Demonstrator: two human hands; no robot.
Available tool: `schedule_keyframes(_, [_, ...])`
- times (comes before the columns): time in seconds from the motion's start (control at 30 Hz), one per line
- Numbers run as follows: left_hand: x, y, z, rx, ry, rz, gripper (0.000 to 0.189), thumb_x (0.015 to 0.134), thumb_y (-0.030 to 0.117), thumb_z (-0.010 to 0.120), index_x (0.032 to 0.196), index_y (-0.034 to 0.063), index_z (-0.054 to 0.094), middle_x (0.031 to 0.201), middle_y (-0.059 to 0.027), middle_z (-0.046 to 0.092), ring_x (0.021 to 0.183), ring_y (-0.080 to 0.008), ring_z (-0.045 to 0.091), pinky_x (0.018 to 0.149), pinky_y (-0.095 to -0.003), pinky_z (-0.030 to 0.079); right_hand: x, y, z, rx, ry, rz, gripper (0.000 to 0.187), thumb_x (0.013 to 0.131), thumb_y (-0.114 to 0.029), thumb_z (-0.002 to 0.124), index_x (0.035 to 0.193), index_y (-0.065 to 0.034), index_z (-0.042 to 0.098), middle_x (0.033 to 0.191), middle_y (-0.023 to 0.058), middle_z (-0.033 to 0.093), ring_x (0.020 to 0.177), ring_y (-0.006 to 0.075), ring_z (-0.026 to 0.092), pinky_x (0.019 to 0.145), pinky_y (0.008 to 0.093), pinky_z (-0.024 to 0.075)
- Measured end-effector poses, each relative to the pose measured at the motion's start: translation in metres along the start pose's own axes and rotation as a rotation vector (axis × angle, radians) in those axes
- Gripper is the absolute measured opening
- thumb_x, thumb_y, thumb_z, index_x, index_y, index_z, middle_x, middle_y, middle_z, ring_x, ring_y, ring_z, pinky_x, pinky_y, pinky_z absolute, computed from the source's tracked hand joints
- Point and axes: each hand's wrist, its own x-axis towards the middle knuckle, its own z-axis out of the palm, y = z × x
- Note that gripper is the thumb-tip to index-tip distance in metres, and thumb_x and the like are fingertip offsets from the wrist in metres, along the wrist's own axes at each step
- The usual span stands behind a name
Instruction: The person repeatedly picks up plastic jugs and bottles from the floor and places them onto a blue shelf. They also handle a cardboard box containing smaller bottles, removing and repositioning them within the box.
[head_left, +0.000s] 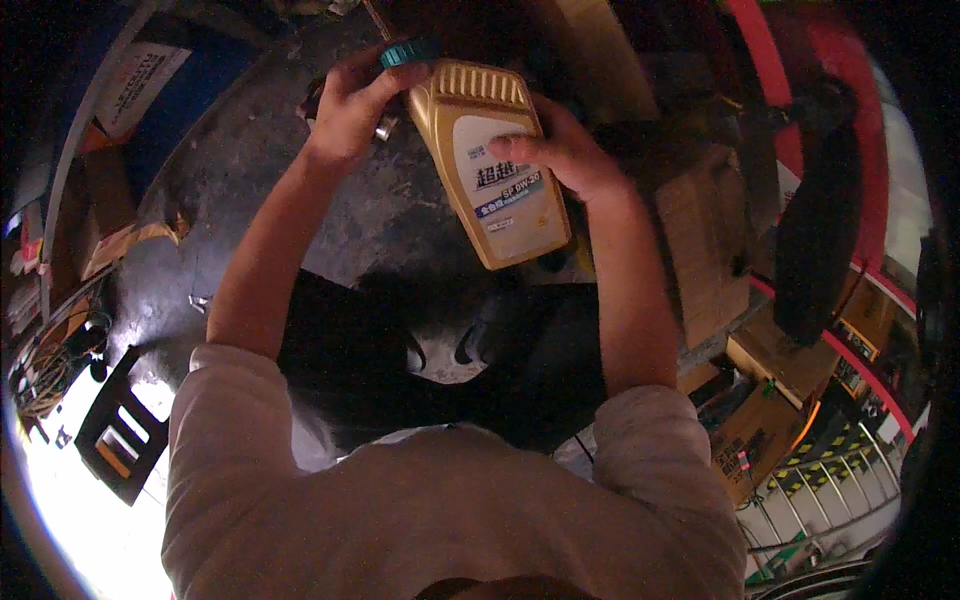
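A gold plastic motor oil bottle (517, 217) with a pale label and a ribbed panel near its top is held tilted in front of me. Its teal ribbed cap (409, 51) is at the upper left end, with the fingers of my left hand (360, 101) around it. Against the bottle's right side rests my right hand (574, 154), its thumb over the label and the other fingers hidden behind. A small shiny metal part (385, 127) shows just beside my left hand; what it belongs to is unclear.
Cardboard boxes (701, 247) stand at the right, near a red frame (874, 150) and a metal rack (832, 502). Coiled cables (45, 375) and a black panel with slots (97, 427) lie at the left. Below the bottle is a dark, stained floor (345, 217).
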Motion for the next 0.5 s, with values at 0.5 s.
schedule_keyframes(0.5, [-0.025,0.004,0.059,0.064,-0.149,0.093,0.079,0.094,0.019,0.069,0.155,0.0013,0.023,0.143,-0.0156,0.049,0.129,-0.0223,0.05,0.108,-0.0374,0.042,0.017,-0.017,0.008,0.084,0.632,-0.41,0.057,0.082,-0.028,0.078,0.129,-0.0031,0.056,0.12,0.0092,0.065,0.11,0.0208,0.061,0.096,0.0376,0.0486])
